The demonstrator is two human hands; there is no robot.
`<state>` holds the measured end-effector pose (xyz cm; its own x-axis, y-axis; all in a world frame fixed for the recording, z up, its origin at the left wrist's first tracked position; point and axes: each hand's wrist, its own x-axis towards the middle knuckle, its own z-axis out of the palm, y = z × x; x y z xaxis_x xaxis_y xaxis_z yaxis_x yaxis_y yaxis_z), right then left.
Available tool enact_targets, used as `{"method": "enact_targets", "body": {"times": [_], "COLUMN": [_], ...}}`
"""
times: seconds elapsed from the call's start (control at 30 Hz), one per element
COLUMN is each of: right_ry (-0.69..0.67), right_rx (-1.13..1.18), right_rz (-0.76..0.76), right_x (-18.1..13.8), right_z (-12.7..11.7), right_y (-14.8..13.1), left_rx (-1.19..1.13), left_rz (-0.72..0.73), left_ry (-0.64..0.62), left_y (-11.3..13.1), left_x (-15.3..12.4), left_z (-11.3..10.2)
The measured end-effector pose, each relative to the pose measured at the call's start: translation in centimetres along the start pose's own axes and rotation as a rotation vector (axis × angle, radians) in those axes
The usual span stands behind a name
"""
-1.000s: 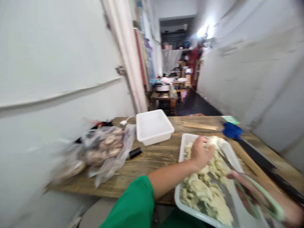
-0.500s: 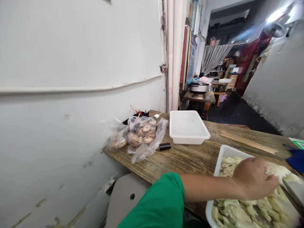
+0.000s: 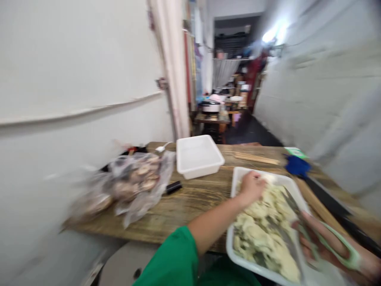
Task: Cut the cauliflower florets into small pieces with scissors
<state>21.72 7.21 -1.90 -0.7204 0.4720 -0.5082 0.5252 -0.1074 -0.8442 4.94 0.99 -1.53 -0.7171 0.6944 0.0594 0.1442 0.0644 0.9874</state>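
A white tray full of pale cut vegetable pieces sits at the near right of the wooden table. My left hand reaches into the tray's far end, fingers curled down onto the pieces; motion blur hides what they hold. My right hand is at the tray's right side, closed around light green-handled scissors whose blades lie over the pieces.
An empty white tub stands behind the tray. Clear bags of mushrooms and a small black object lie to the left by the wall. Wooden skewers and a blue cloth lie at the back right.
The view has swung back to the right. My left hand has moved toward the tray's far left corner. My right hand with the scissors is back in view.
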Motion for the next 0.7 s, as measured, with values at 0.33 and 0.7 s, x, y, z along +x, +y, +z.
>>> {"method": "enact_targets", "body": {"times": [0.33,0.7], "right_ry": [-0.109,-0.029], "right_rx": [0.028,-0.109], "right_rz": [-0.228,-0.2], "right_x": [-7.4,-7.5], "right_z": [1.6,2.1], "right_y": [-0.9,-1.2], "left_rx": [-0.676,-0.669], "left_rz": [-0.184,-0.171], "left_ry": [-0.344,-0.297], "left_y": [-0.3,1.0], "left_x": [-0.3,-2.4], "left_z": [-1.5,-0.7]}}
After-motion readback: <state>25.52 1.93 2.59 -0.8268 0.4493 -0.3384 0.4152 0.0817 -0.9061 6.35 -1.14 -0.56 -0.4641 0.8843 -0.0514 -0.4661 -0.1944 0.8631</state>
